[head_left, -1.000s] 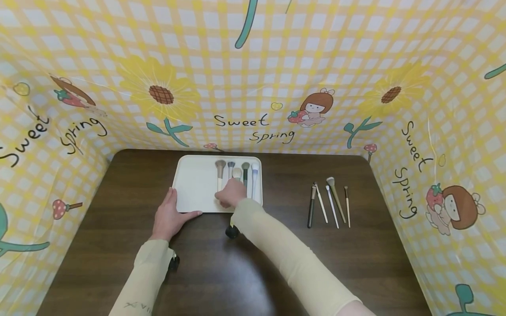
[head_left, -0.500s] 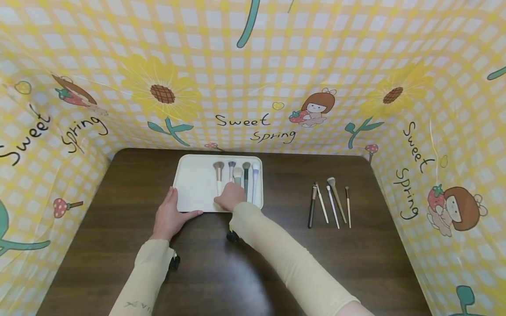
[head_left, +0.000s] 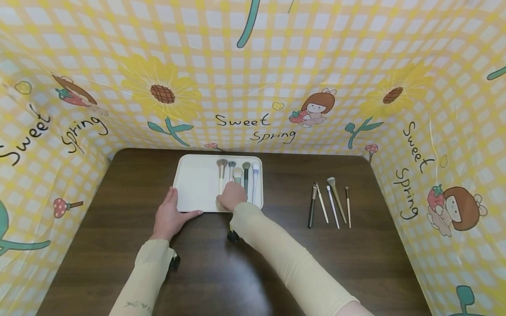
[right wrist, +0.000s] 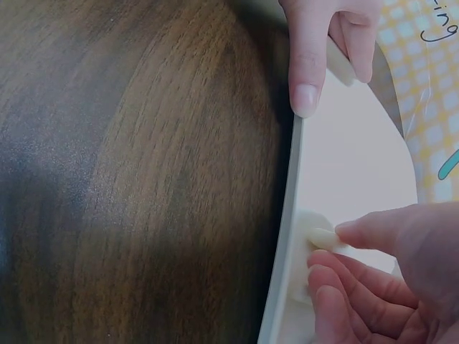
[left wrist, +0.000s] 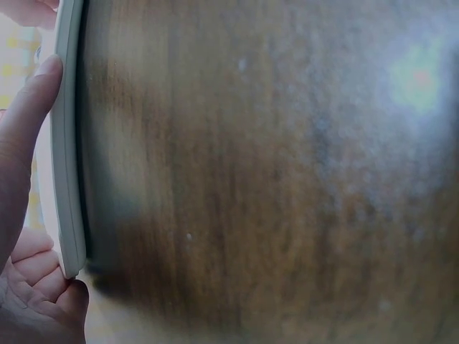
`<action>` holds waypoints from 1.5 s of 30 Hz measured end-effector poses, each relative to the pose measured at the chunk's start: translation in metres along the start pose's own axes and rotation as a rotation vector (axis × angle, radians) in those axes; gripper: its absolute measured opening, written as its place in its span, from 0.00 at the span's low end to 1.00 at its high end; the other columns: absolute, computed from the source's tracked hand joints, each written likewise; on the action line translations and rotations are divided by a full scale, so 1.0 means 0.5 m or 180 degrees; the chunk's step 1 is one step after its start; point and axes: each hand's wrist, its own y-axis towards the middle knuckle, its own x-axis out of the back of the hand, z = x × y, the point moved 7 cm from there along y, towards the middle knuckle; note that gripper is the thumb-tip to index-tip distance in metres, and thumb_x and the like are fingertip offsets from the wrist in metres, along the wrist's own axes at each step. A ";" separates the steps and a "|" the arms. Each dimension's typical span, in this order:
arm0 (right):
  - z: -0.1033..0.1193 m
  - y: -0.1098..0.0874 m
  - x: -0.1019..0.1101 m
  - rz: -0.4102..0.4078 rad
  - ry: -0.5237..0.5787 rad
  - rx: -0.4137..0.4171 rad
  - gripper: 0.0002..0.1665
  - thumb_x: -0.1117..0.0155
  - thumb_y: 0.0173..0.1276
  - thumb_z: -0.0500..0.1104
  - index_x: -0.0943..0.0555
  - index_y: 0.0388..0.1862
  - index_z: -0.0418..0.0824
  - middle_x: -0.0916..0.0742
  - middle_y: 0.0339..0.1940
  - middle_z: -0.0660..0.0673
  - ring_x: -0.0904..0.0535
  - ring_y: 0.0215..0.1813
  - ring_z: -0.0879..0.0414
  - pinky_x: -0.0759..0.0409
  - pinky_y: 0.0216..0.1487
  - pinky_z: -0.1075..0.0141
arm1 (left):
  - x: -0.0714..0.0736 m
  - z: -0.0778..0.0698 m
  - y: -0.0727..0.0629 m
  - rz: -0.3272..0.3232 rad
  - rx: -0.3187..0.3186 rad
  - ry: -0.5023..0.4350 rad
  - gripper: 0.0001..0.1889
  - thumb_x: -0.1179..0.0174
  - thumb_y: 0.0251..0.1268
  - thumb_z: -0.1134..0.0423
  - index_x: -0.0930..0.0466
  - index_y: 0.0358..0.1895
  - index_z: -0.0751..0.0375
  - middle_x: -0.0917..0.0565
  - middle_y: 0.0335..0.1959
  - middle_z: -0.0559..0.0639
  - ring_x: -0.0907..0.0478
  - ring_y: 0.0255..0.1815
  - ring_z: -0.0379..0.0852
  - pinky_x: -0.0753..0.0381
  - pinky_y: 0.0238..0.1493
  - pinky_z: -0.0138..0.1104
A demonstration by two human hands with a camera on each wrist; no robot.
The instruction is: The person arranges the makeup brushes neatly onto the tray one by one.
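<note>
A white tray [head_left: 195,182] lies on the dark wooden table. My left hand [head_left: 169,219] holds its near left corner, thumb on the near rim and fingers along the left side. Over the right part of the tray, my right hand [head_left: 232,196] pinches the handle of a makeup brush [head_left: 221,175] with a fluffy brown head pointing away. In the right wrist view the pale handle end [right wrist: 320,237] shows between thumb and forefinger, close over the tray floor. Right of it lie several more brushes, among them a dark green one [head_left: 246,171] and a white-lilac one [head_left: 254,180]; my hand hides some handles.
Several thinner brushes lie on the table to the right, including a black-handled one [head_left: 312,206], an olive one [head_left: 336,199] and a short wooden one [head_left: 347,206]. A yellow checked cloth [head_left: 253,79] walls in the table's back and both sides.
The brown-headed brush in my right hand shifted slightly left, then back right toward the other brushes. My left hand has stayed at the tray's corner.
</note>
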 end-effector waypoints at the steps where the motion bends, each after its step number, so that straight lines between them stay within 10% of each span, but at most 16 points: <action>1: -0.001 0.002 -0.001 -0.0015 -0.0007 -0.0002 0.21 0.36 0.66 0.49 0.27 0.15 0.45 0.21 0.17 0.49 0.26 0.21 0.55 0.26 0.21 0.64 | 0.000 0.000 0.000 -0.0003 -0.0003 -0.0003 0.65 0.21 0.48 0.39 0.49 0.77 0.79 0.48 0.77 0.77 0.44 0.74 0.75 0.36 0.67 0.62; 17: 0.003 -0.011 0.030 -0.0101 0.0478 0.0128 0.29 0.35 0.69 0.56 0.24 0.11 0.44 0.25 0.09 0.51 0.30 0.15 0.58 0.32 0.18 0.66 | 0.000 -0.003 -0.002 -0.0039 -0.0047 -0.0016 0.65 0.22 0.47 0.38 0.48 0.77 0.79 0.47 0.77 0.78 0.44 0.74 0.75 0.36 0.67 0.62; 22: 0.005 -0.021 0.058 -0.0221 0.0770 0.0215 0.20 0.33 0.69 0.57 0.14 0.35 0.40 0.14 0.28 0.49 0.23 0.28 0.58 0.24 0.31 0.65 | -0.001 -0.002 -0.002 -0.0018 -0.0012 -0.0006 0.65 0.22 0.48 0.38 0.49 0.77 0.79 0.48 0.77 0.78 0.44 0.74 0.75 0.37 0.67 0.63; 27: -0.008 -0.026 0.069 -0.0270 0.1148 0.0185 0.31 0.34 0.71 0.59 0.21 0.62 0.38 0.13 0.47 0.46 0.18 0.45 0.53 0.20 0.47 0.60 | -0.001 -0.001 -0.001 -0.0012 0.0007 -0.0005 0.65 0.22 0.48 0.39 0.49 0.77 0.78 0.48 0.77 0.77 0.43 0.73 0.76 0.36 0.67 0.63; 45: -0.055 -0.056 0.110 -0.0434 0.1435 0.0454 0.44 0.35 0.72 0.58 0.35 0.79 0.38 0.28 0.75 0.41 0.34 0.75 0.46 0.33 0.71 0.54 | -0.006 0.008 0.000 0.0056 0.0094 -0.0029 0.68 0.23 0.47 0.34 0.51 0.78 0.77 0.50 0.78 0.76 0.47 0.76 0.73 0.39 0.69 0.61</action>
